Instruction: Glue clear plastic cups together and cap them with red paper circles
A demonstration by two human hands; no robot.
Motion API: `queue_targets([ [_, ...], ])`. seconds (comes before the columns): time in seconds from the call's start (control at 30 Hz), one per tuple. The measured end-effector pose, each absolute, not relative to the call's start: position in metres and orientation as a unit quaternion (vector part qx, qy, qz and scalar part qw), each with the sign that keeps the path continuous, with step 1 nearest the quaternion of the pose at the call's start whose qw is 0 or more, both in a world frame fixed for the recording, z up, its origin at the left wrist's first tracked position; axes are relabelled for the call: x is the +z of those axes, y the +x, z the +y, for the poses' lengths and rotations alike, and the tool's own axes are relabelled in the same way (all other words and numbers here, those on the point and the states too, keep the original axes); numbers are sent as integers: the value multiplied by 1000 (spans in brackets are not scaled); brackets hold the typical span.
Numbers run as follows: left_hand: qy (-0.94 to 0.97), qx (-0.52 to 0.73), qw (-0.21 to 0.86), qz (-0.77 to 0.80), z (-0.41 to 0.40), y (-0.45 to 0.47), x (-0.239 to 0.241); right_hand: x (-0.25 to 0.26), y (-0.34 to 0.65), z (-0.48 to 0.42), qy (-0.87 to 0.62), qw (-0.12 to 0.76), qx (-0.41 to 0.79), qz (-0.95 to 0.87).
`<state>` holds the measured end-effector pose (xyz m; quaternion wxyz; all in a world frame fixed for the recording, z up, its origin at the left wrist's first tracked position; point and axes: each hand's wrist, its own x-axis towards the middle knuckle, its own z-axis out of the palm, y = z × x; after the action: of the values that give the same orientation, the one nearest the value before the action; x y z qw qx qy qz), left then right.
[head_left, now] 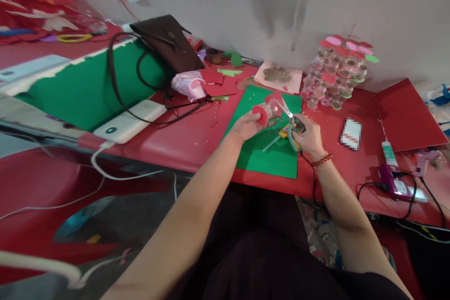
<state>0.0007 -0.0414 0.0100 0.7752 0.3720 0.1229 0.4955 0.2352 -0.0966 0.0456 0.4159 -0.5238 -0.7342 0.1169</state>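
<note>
My left hand (249,124) grips a small clear plastic cup (273,108) lying sideways, with a round red disc (259,115) on its near end and red paper at its far end. In my right hand (309,135) is a pair of scissors (291,124); the blades point up and left, beside the cup's red far end. Whether they touch the paper I cannot tell. Beneath both hands lies a green sheet (269,164). A yellow glue gun (284,134) with a clear glue stick rests on it, partly hidden by the scissors.
A stack of clear cups with coloured discs (330,79) stands at the back right. A dark handbag (167,42) and a white power bank (130,122) are on the left. A purple power strip (392,183), a pink glue gun (423,163) and cables lie at the right.
</note>
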Motion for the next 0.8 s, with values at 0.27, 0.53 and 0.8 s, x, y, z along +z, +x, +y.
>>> queue_targets([
  [0.27,356,496,780,137,-41,0,11,43,236,-96,-520,420,142,-730],
  [0.53,328,506,784,145,-42,-1,12,46,236,-98,-521,405,153,-736],
  [0.8,296,520,784,166,-40,-3,11,52,237,-99,-518,395,160,-742],
])
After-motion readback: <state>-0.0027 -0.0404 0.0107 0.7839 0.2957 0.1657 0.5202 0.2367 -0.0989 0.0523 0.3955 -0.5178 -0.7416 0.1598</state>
